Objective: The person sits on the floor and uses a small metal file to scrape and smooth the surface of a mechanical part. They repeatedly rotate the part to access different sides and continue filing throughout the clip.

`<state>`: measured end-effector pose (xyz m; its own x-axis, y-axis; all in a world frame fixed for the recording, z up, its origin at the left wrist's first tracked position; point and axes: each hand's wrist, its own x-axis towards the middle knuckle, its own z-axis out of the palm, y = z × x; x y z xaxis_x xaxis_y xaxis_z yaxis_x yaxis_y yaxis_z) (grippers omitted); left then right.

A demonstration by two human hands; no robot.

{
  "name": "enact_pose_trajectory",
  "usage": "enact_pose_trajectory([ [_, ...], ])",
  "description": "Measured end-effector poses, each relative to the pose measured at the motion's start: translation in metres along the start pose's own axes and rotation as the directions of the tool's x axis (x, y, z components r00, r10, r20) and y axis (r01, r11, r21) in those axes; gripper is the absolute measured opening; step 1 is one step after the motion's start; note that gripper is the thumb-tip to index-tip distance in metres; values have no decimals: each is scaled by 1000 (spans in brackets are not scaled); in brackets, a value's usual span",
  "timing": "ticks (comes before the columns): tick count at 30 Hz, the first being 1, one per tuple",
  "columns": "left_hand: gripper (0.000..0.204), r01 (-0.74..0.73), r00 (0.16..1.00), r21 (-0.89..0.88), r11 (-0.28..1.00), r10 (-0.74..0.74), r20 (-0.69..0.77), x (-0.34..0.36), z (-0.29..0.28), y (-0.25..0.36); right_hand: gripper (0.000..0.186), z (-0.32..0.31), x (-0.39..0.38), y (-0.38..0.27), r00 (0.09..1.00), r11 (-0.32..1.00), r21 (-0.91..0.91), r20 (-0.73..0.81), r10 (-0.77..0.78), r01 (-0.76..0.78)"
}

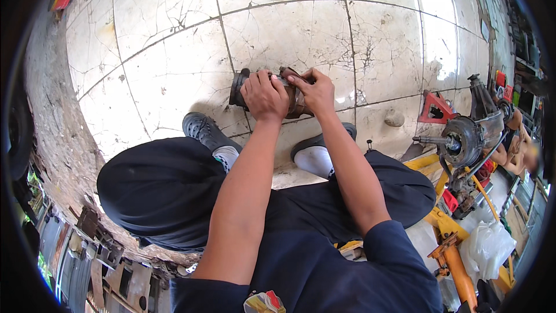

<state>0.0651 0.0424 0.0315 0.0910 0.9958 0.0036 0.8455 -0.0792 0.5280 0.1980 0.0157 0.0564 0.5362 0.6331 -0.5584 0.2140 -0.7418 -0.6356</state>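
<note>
Part (238, 89): dark, roughly cylindrical, on the tiled floor (284, 32) ahead of the shoes (205, 130).
Left hand (266, 95): clamped over its middle.
Right hand (315, 91): close beside, fingers at its far edge; whether gripping, cannot tell.
Stone (394, 117): to the right, near red stand (442, 105).

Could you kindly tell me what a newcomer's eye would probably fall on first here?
Probably the left hand and right hand together on a brownish metal part, above the tiled floor near the picture's middle. Next might come the bulky grey mechanical assembly at the right, with a bright red stand just left of it.
</note>
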Motion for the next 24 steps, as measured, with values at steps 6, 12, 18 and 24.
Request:
enact_pose_trajectory([
  [6,22,-20,999,9,1000,20,-36,0,4,-2,40,3,3,-8,1000,999,32,-17,-20,20],
  [12,24,-1,1000,-18,1000,1,-28,-3,2,-2,42,1,-9,7,998,998,-9,-36,58,-58],
  [18,24,7,999,-27,1000,-8,-40,-10,2,-6,39,27,-25,5,967,988,118,-247,-63,95],
  [24,23,17,998,-17,1000,-18,-57,-1,7,-3,38,35,-25,3,951,990,144,-306,39,5],
])
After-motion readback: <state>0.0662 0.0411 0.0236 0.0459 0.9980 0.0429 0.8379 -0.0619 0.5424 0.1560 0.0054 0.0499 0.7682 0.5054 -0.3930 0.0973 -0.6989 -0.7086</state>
